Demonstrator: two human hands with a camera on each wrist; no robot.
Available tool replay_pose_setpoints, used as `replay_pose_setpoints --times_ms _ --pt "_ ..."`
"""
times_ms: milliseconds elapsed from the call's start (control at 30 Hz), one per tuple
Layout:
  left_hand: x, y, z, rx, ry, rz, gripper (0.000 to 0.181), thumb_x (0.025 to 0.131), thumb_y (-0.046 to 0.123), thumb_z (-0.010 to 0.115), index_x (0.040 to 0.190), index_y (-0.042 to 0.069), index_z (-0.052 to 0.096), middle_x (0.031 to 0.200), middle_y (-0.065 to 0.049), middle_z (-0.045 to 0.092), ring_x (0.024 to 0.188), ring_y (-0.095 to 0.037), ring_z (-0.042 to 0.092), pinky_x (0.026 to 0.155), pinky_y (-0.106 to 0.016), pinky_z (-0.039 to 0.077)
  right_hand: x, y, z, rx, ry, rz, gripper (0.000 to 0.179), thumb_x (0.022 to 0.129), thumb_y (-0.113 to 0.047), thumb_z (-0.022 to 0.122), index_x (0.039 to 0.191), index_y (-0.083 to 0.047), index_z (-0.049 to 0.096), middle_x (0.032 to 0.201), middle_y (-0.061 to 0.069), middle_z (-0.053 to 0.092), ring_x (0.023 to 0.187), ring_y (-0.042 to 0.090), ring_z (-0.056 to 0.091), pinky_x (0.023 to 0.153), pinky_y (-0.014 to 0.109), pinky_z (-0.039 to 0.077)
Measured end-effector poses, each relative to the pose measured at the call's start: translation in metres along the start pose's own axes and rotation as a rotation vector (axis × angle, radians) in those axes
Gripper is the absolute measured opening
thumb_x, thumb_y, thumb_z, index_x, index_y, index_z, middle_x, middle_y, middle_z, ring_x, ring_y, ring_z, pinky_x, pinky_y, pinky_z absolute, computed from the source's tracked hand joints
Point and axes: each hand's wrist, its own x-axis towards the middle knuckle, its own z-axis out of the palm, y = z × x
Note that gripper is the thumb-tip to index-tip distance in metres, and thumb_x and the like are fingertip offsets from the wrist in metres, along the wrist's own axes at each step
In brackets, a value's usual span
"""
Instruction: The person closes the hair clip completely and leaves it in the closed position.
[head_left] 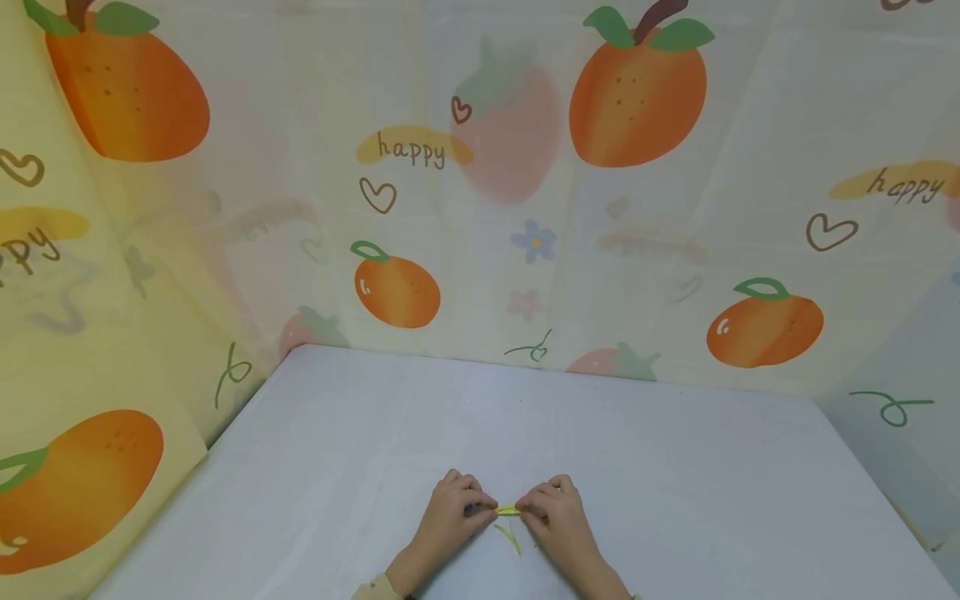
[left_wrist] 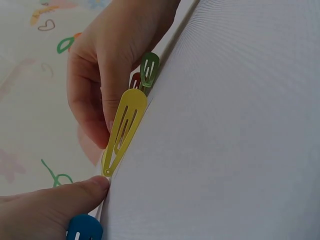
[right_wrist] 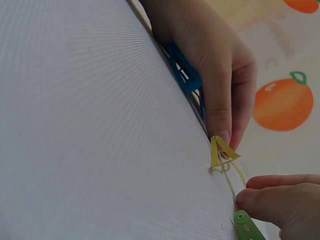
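The left hand point(head_left: 454, 510) and right hand point(head_left: 557, 510) were clamped by fingertips on opposite ends of one yellow hair clip point(head_left: 510, 511), above the near part of the white table point(head_left: 480, 425). A second yellow clip point(left_wrist: 133, 97) sat just nearer; a blue clip point(left_wrist: 85, 224) was by the left hand.

In the left wrist view, blue clip point(left_wrist: 90, 224) cut off, red clip point(left_wrist: 135, 75) partly hidden

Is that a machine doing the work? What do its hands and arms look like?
No, they're a person's: a bare left hand and bare right hand, both without gloves. A pale cream sleeve cuff shows on the left; on the right, too little shows to tell.
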Motion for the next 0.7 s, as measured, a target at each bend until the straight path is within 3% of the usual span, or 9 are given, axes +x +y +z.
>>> replay_pose_setpoints --times_ms 467,700 --pt "0.0003 0.0017 -0.0003 0.011 0.041 0.069 0.008 0.066 0.016 0.077 0.070 0.020 0.071 0.071 0.018 0.048 0.067 -0.002 0.034 0.060 -0.020 0.028 -0.0021 0.0004 0.0000 0.013 -0.036 0.025 0.020 0.058 -0.004 0.078 0.067 -0.016 0.065 0.072 -0.011 0.060 0.073 0.007 0.038 0.062 0.026 0.034" --pt "-0.0001 -0.0005 0.0010 0.017 0.046 0.069 0.009 0.067 0.016 0.077 0.070 0.021 0.070 0.071 0.018 0.048 0.068 -0.002 0.035 0.060 -0.021 0.028 -0.0030 0.0040 0.0014 0.020 -0.049 0.010 0.012 0.067 -0.012 0.076 0.067 -0.017 0.065 0.074 -0.013 0.058 0.072 0.007 0.038 0.062 0.027 0.034"
